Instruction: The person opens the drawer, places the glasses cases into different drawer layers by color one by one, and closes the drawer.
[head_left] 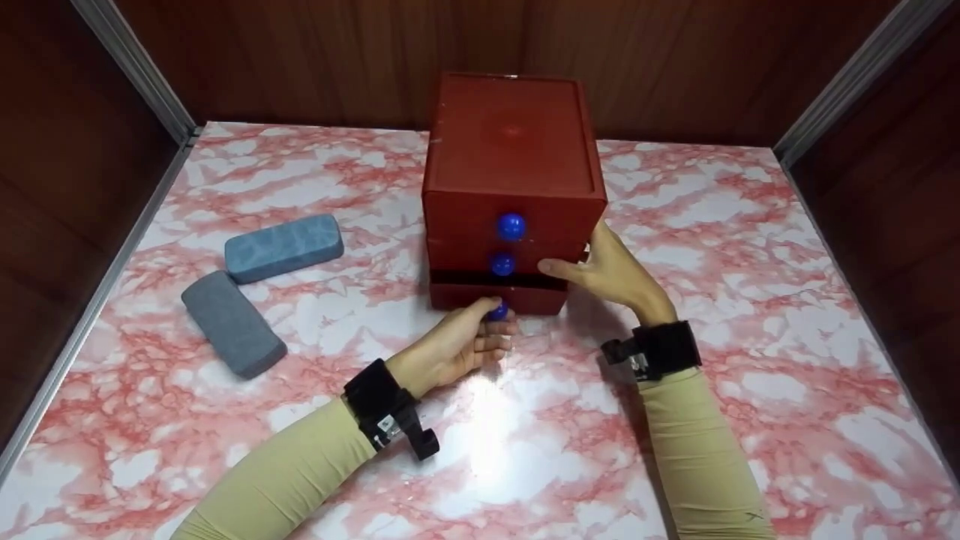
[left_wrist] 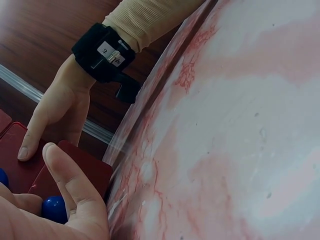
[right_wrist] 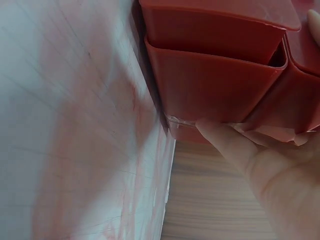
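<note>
A red cabinet of drawers [head_left: 510, 135] stands on the table, with round blue knobs down its front. Its bottom drawer [head_left: 536, 299] sticks out a little, leaving a dark gap above it. My left hand [head_left: 454, 345] pinches the lowest blue knob [head_left: 499, 310] between thumb and fingers; the left wrist view shows this knob [left_wrist: 54, 209] partly covered by the hand. On the cabinet's right side, my right hand [head_left: 619, 270] presses with extended fingers, its thumb lying across the front beside the middle knob [head_left: 502, 264]. In the right wrist view, fingertips touch the cabinet's side wall [right_wrist: 207, 82].
Left of the cabinet lie two blocks with rounded edges, a blue one [head_left: 285, 247] and a grey one [head_left: 234, 324], close together at an angle. Wooden panels [head_left: 322, 60] with metal edging enclose the red-and-white marbled table [head_left: 750, 420] at the back and sides.
</note>
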